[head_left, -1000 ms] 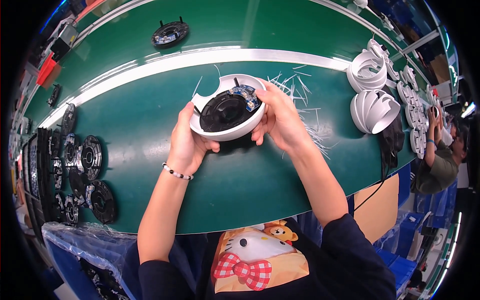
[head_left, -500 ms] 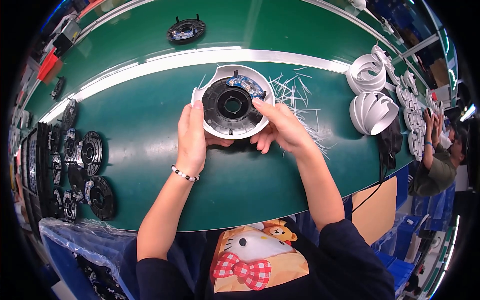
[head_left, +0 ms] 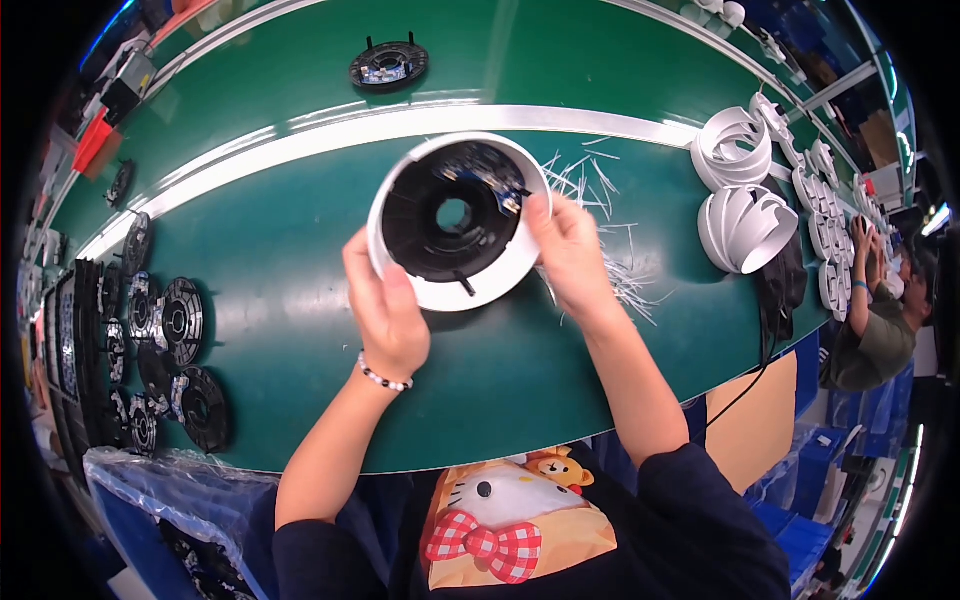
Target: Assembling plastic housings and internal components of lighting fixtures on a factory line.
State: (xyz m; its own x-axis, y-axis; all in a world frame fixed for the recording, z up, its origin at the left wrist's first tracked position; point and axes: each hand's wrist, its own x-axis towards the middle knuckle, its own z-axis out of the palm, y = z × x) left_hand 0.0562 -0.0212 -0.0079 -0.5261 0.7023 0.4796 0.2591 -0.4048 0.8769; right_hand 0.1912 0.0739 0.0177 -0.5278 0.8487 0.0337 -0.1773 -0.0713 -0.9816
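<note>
Head view: left hand (head_left: 385,310) and right hand (head_left: 570,250), fingers closed on white ring housing (head_left: 455,215), raised off green table (head_left: 300,300), black insert (head_left: 450,215) upward for inspection, seemingly.

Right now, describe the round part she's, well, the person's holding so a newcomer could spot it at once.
Over the middle of the green workbench, just below its white stripe, the left hand and right hand grip a round part. It alone has a white outer ring around a black ribbed disc with a central hole; the loose discs nearby are all black.
</note>
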